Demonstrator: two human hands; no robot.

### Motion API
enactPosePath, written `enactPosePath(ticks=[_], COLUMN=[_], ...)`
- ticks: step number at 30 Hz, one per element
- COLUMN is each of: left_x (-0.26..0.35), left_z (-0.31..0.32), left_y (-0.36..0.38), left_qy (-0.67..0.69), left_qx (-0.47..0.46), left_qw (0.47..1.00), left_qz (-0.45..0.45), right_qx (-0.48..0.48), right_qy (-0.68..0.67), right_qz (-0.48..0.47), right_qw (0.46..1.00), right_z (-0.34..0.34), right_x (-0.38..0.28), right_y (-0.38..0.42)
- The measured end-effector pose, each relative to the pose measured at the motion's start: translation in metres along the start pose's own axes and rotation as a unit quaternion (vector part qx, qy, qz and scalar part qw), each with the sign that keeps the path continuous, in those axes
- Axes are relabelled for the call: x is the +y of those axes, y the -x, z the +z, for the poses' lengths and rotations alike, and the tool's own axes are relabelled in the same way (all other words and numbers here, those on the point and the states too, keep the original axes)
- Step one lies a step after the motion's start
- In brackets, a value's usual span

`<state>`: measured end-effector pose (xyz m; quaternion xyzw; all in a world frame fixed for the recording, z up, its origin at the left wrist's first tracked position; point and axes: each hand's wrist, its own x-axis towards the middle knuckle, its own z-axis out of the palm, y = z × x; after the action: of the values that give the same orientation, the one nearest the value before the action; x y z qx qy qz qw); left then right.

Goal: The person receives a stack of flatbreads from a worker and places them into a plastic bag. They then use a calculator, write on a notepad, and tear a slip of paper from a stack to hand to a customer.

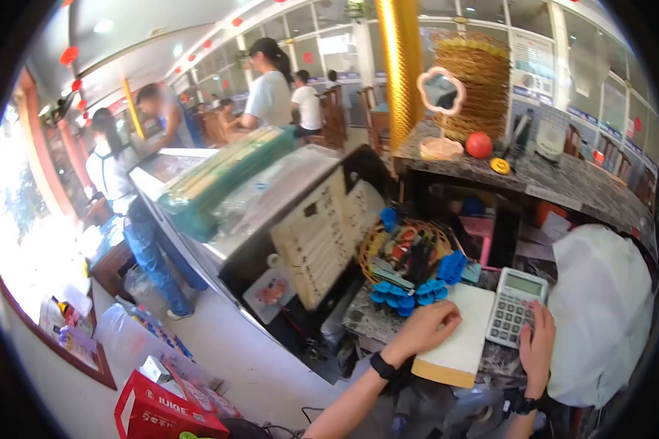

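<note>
A white calculator (518,307) with dark keys lies on the stone desk, its display at the far end. The fingers of my right hand (538,340) are extended over its lower right keys, and nothing shows in that hand. Just left of the calculator is a pad of pale paper (465,333) with a yellow-brown near edge. My left hand (426,327) rests on the pad's left side, its fingers curled inward; whether they hold anything is hidden. Beyond the pad stands a wicker basket (366,252) of pens and small items, with blue flower shapes along its rim.
A white cloth (600,314) covers something at the right. The raised stone counter (520,175) bears a mirror (441,91), a red ball (479,145) and a calendar. Several people are farther back. A red bag (161,410) sits at the lower left.
</note>
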<state>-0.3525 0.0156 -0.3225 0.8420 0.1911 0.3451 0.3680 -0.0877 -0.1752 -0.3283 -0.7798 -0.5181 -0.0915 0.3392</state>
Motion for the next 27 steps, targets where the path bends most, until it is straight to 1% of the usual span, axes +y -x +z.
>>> enactPosePath(ticks=[2, 3, 4, 5, 6, 7, 8, 11, 14, 21, 23, 27], left_x=[-0.004, -0.002, 0.000, 0.002, 0.001, 0.003, 0.006, 0.012, 0.013, 0.013, 0.014, 0.013], left_z=[0.002, 0.002, 0.001, -0.001, 0.000, 0.001, -0.002, -0.005, -0.006, -0.005, -0.006, -0.006], left_y=[0.000, 0.000, -0.001, -0.001, -0.001, 0.000, -0.002, -0.003, -0.003, -0.003, -0.003, -0.003], left_qy=[-0.018, -0.025, -0.024, -0.033, -0.033, -0.013, -0.012, -0.012, -0.007, -0.006, -0.006, -0.008], left_qx=[0.008, 0.006, 0.011, 0.002, 0.012, 0.021, 0.015, 0.008, 0.004, 0.008, 0.008, 0.006], left_qw=[1.000, 1.000, 1.000, 0.999, 0.999, 1.000, 1.000, 1.000, 0.999, 0.999, 0.999, 1.000], left_qz=[0.001, -0.004, -0.007, -0.008, -0.001, -0.012, -0.019, -0.023, -0.032, -0.035, -0.031, -0.029], right_qx=[-0.012, -0.010, 0.013, -0.004, 0.003, -0.014, 0.015, 0.007, 0.018, -0.005, 0.014, 0.005], right_qy=[0.055, 0.027, 0.022, 0.052, 0.051, 0.031, 0.029, 0.066, 0.050, 0.098, 0.052, 0.029], right_qz=[-0.031, -0.025, -0.032, -0.035, -0.055, -0.038, -0.037, -0.058, -0.031, -0.043, -0.032, -0.033], right_qw=[0.998, 0.999, 0.999, 0.998, 0.997, 0.999, 0.999, 0.996, 0.998, 0.994, 0.998, 0.999], right_z=[0.004, -0.002, 0.001, -0.005, -0.003, -0.007, -0.004, -0.008, -0.006, -0.005, -0.005, -0.005], right_x=[0.006, -0.008, -0.007, -0.016, -0.008, -0.012, -0.014, -0.016, -0.019, -0.015, -0.017, -0.012], right_y=[-0.001, -0.004, -0.005, -0.006, -0.005, -0.006, -0.004, -0.004, -0.004, -0.004, -0.004, -0.004])
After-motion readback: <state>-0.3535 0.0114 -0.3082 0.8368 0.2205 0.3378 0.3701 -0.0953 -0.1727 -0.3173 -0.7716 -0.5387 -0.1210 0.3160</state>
